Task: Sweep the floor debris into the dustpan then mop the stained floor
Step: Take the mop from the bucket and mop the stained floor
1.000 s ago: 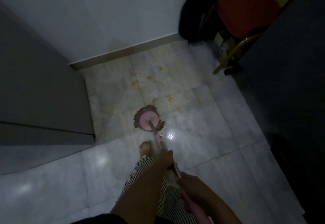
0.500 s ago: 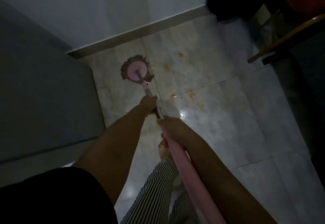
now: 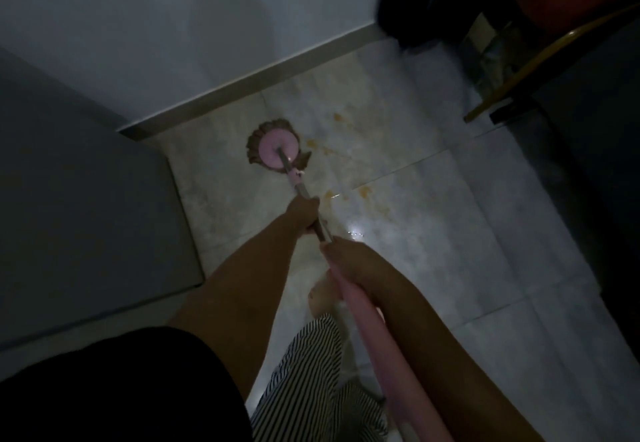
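Gripping the mop handle (image 3: 353, 306) with both hands, left hand (image 3: 304, 211) and right hand (image 3: 349, 261), risks pushing the mop head (image 3: 277, 150) into the baseboard (image 3: 242, 95), missing the orange stains (image 3: 363, 192) beside it.

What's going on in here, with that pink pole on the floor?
Someone is mopping a tiled floor. The left hand grips the mop pole lower down and the right hand grips it higher up. The round pink mop head is pressed to the floor near the skirting. Several orange-brown stains are on the tiles to the right of the mop head, not yet wiped. No dustpan is in view.
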The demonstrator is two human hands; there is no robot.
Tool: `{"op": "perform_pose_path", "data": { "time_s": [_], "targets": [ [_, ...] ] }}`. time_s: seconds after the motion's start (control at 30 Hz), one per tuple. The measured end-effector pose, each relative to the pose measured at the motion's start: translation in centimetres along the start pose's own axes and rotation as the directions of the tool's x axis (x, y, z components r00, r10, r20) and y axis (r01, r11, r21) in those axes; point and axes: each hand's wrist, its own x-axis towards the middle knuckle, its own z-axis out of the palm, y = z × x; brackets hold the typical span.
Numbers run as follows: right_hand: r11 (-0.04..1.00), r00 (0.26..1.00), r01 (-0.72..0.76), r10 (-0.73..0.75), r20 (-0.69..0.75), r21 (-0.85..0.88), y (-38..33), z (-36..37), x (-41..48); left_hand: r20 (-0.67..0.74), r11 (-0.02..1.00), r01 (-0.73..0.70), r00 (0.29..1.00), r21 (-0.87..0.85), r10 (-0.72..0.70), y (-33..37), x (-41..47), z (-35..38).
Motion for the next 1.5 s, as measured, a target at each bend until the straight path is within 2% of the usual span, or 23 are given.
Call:
{"op": "perform_pose_path", "data": {
  "time_s": [0.2, 0.3, 0.4, 0.47, 0.57, 0.67, 0.8, 0.9, 1.03, 1.17, 1.3, 1.5],
  "targets": [
    [1.000, 0.998, 0.028, -0.028, -0.051, -0.001, 12.6, -5.9, -10.6, 0.113, 0.992, 0.003, 0.993, 0.124, -0.017, -9.4, -10.5, 9.6],
    [1.000, 0.995, -0.008, 0.005, -0.099, -0.029, 18.5, -8.4, -15.2, 0.172, 0.979, 0.007, 0.984, 0.202, -0.042, -14.3, -15.5, 13.8],
    [0.998, 0.991, -0.048, 0.043, -0.125, -0.041, 22.1, -9.7, -17.7, 0.213, 0.975, 0.056, 0.972, 0.213, -0.102, -17.7, -18.4, 16.4],
    [0.998, 0.994, -0.047, 0.044, -0.101, -0.028, 22.6, -10.0, -18.2, 0.202, 0.966, 0.035, 0.975, 0.257, -0.090, -18.3, -18.9, 16.9],
    [1.000, 0.996, -0.018, 0.017, -0.089, -0.014, 21.0, -10.3, -17.0, 0.140, 0.952, -0.032, 0.990, 0.305, -0.012, -17.2, -16.7, 16.5],
    [1.000, 0.997, 0.010, -0.010, -0.080, -0.006, 17.5, -9.9, -14.1, 0.128, 0.979, 0.011, 0.991, 0.204, -0.038, -14.0, -12.8, 15.6],
    [0.998, 0.994, 0.063, -0.062, -0.087, 0.003, 10.6, -8.9, -8.0, 0.096, 0.982, -0.016, 0.995, 0.186, -0.002, -7.4, -5.6, 12.9],
    [0.992, 0.997, 0.069, -0.065, -0.044, 0.108, 5.1, -8.9, -3.5, 0.093, 0.984, -0.027, 0.996, 0.174, 0.011, -2.0, -0.4, 11.2],
    [0.991, 0.995, 0.082, -0.075, -0.070, 0.102, -2.1, -10.0, 2.3, 0.087, 0.983, -0.089, 0.993, 0.161, 0.076, 5.7, 5.8, 10.5],
    [0.982, 0.994, 0.087, -0.076, -0.073, 0.165, -7.1, -11.5, 6.0, 0.096, 0.987, -0.084, 0.993, 0.139, 0.071, 11.0, 9.6, 10.9],
    [0.977, 0.997, 0.067, -0.056, -0.060, 0.201, -7.3, -12.6, 5.6, 0.084, 0.986, -0.078, 0.994, 0.147, 0.066, 11.6, 9.2, 12.1],
    [0.981, 0.996, 0.063, -0.050, -0.075, 0.182, -2.1, -14.2, 1.7, 0.100, 0.972, -0.066, 0.994, 0.224, 0.044, 7.9, 4.2, 15.1]
  ]
}}
